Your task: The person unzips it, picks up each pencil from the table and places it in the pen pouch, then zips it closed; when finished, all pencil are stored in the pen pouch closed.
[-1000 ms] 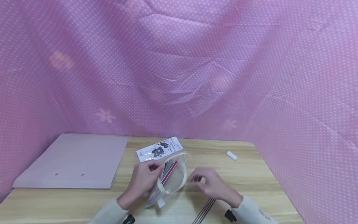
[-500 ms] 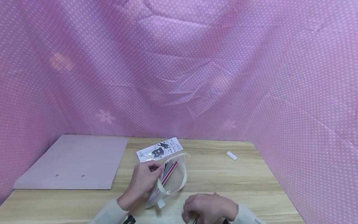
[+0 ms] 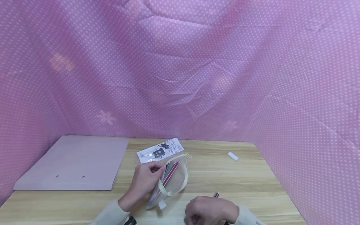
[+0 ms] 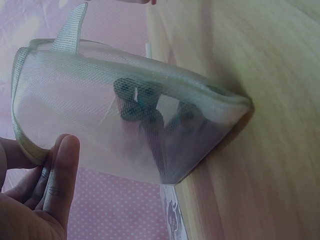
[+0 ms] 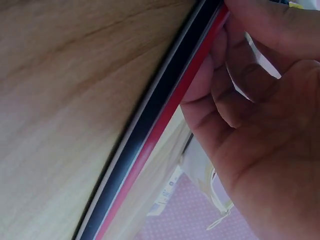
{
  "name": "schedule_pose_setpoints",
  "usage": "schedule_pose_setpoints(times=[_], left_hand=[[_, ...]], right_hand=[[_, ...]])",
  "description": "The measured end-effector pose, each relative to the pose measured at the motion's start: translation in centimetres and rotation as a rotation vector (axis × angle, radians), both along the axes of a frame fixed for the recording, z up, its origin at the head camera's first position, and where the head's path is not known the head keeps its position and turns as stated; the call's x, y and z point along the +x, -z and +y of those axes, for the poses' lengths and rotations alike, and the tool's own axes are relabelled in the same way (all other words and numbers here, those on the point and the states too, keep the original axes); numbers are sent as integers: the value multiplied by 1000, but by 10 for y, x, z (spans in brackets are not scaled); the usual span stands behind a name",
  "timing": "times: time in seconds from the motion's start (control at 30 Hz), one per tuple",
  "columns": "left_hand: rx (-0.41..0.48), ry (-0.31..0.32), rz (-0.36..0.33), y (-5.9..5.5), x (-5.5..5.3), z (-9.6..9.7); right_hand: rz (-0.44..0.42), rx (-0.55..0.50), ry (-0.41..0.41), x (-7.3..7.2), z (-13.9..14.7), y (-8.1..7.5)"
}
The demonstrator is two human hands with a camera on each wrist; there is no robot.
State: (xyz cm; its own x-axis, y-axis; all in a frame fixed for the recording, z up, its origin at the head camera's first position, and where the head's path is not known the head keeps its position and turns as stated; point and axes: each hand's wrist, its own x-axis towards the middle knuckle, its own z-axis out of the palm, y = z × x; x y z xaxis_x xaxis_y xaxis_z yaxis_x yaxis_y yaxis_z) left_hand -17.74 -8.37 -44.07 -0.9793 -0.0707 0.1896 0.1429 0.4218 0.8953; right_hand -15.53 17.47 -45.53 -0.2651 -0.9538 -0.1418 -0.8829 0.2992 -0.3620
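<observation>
My left hand (image 3: 147, 178) pinches the rim of a cream mesh pencil case (image 3: 180, 179) between thumb and fingers, its mouth held open. Inside lean several pencils, one red pencil (image 3: 171, 172) plainest. Dark round ends (image 4: 125, 90) of these show through the mesh in the left wrist view. At the table's front, my right hand (image 3: 209, 208) pinches the end of a red pencil (image 5: 185, 87) on the tabletop. A black pencil (image 5: 155, 110) lies right alongside; whether the fingers hold it too is hidden. Beyond the hand, pencil tips (image 3: 216, 194) stick out.
A packaged ruler set (image 3: 160, 150) lies behind the pencil case. At the right back is a white eraser (image 3: 233, 156). A large pale folder (image 3: 73, 162) covers the table's left side. Pink dotted cloth (image 3: 180, 78) hangs around the wooden table (image 3: 247, 178).
My right hand has moved from beside the case mouth toward the table's front, onto the loose pencils, and its fingers have closed at their near end. My left hand and the case stay put.
</observation>
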Motion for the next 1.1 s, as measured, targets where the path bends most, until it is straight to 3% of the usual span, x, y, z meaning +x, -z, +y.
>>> schedule_pose_setpoints(times=[0.47,0.77,0.93,1.1], left_hand=[[-14,-7,-4,1,-1,0],[-10,-9,-5,0,0,1],[-9,-11,-12,-1,0,0],[-3,-9,-11,-1,0,0]], right_hand=[[27,-15,-1,0,-1,-1],[147,-79,-17,-4,3,-8],[47,-202,74,-9,3,-18],[-88,-443,180,-17,2,-27]])
